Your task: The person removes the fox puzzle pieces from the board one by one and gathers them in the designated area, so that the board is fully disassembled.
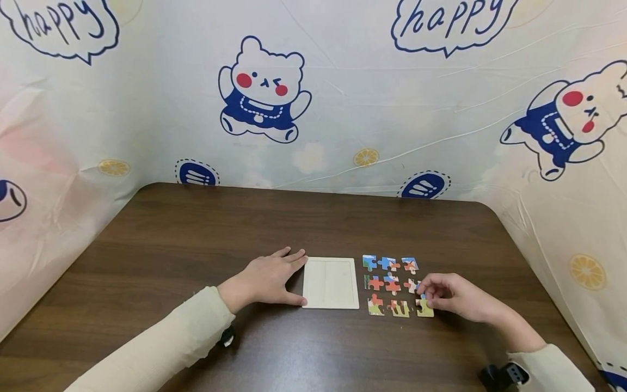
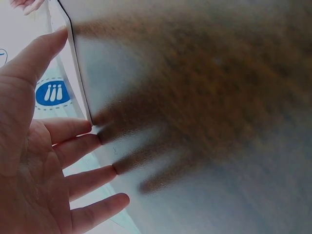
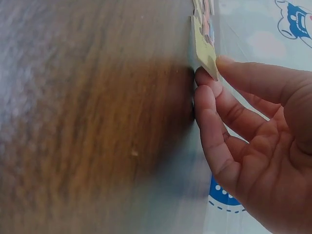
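Note:
A pale, square puzzle tray (image 1: pixel 331 283) lies flat on the table. My left hand (image 1: pixel 266 279) rests at its left edge with fingers spread, the thumb at the near corner and a fingertip at the far one. To the tray's right, several colourful jigsaw pieces (image 1: pixel 392 284) lie in three loose rows. My right hand (image 1: pixel 460 298) pinches the yellow-green jigsaw piece (image 1: pixel 425 310) at the near right corner of that group. In the right wrist view, the thumb is on top of this piece (image 3: pixel 205 52) and a finger is under its edge; it looks tilted.
The dark wooden table (image 1: pixel 206 234) extends beyond both hands. Behind it and along its sides hangs a pale curtain (image 1: pixel 343 109) printed with bears and orange slices. Small dark devices sit at both wrists.

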Motion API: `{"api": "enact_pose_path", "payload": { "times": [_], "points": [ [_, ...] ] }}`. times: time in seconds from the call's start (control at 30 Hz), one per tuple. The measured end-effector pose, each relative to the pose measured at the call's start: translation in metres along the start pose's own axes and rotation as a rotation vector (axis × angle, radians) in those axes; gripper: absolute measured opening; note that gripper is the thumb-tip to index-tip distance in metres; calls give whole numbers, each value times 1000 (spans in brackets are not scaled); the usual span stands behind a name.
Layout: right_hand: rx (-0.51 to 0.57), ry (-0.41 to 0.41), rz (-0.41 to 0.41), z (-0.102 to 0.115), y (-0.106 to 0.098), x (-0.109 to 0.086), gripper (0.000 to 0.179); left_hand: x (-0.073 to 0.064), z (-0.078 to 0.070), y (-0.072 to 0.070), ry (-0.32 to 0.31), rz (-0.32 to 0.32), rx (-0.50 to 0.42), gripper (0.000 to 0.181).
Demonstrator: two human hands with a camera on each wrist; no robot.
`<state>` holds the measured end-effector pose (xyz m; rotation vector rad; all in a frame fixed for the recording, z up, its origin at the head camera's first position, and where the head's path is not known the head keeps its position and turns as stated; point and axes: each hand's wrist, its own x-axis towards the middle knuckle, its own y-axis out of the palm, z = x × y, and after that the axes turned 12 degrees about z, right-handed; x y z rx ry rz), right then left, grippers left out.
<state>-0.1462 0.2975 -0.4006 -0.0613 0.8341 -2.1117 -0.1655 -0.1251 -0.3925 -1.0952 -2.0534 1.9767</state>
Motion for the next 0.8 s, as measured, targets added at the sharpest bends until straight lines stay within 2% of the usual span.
{"api": "enact_pose_path", "payload": {
  "times": [0.23, 0.43, 0.67, 0.8],
  "points": [
    [-35, -5, -18, 1, 1, 0, 13, 0, 1, 0, 7, -9, -4, 94],
    [-86, 49, -65, 4, -2, -1, 11, -2, -1, 0, 12, -10, -11, 94],
    [-173, 57, -203, 11, -11, -4, 8, -1, -1, 0, 24, -12, 1, 92],
    [-241, 82, -291, 17, -22, -5, 11, 0, 0, -1, 40, 8, -32, 90]
  ]
}}
